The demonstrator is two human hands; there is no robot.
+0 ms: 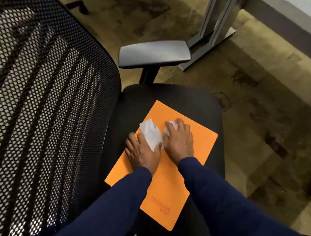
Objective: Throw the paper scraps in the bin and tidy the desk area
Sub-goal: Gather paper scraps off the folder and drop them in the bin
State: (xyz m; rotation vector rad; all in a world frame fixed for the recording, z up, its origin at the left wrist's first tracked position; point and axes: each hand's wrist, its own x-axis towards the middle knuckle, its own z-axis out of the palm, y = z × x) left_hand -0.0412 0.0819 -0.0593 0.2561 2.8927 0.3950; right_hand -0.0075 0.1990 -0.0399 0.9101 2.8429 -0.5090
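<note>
An orange folder [166,178] lies flat on the black seat of an office chair [172,96]. Two white crumpled paper scraps rest on the folder. My left hand [143,153] presses down on the larger scrap [152,133], its fingers curled around the scrap's near edge. My right hand [179,141] covers the smaller scrap [170,126], which shows only under the fingertips. Both hands sit side by side near the folder's far end. Dark blue sleeves cover both forearms.
The chair's black mesh backrest [38,106] fills the left side. A grey armrest [153,54] stands beyond the seat. A metal desk leg [215,22] and the desk's edge [293,22] are at the upper right, over stained floor.
</note>
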